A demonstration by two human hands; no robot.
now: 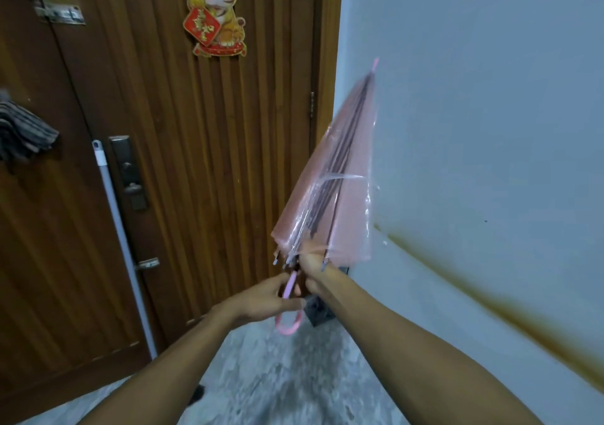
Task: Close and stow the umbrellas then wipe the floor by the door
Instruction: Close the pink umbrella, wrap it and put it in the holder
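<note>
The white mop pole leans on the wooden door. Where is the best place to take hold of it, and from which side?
Probably the bare white mop pole at mid-height, approached from the right, its open side. The shaft is thin and round, so fingers wrap it easily, and it leans against the wooden door, so nothing blocks the front.

Grey speckled floor (287,375) runs up to the door. On it stand a white mop pole (125,245), leaning against the door, and a dark box (318,312) by the wall.

Mop pole (121,228) (leaning) before door (196,163)
</note>
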